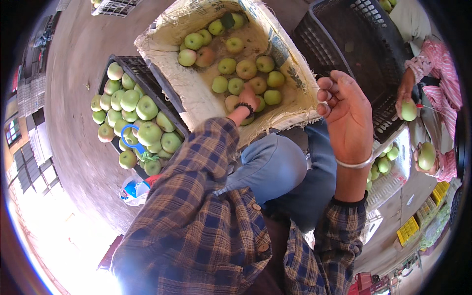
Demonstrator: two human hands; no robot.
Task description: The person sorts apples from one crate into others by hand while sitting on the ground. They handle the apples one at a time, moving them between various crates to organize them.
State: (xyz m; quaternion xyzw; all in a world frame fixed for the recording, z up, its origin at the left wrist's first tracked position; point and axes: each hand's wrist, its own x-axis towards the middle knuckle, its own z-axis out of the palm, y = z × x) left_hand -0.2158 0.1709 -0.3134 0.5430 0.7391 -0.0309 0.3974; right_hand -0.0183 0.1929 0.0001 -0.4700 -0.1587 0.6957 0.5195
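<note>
My left hand [248, 97], with a dark beaded bracelet at its wrist, reaches down among the apples [246, 69] in a lined crate [199, 99]. Its fingertips are hidden, so I cannot tell whether it grips one. Palm turned inward, my right hand [348, 114] is raised beside the crate's right edge. It is empty, with the fingers loosely bent, and a silver bangle circles the wrist. Woven sacking with torn, frayed edges lines the crate. The apples inside are mostly green, some blushed reddish, and a dark leaf [227, 20] lies at the far end.
To the left, a dark plastic crate [138, 70] is heaped with green apples [129, 100]; a blue plastic ring [127, 137] rests on them. A black crate [365, 48] stands right. Beyond it, a co-worker's hands [405, 86] hold apples. A white crate [391, 180] contains more apples.
</note>
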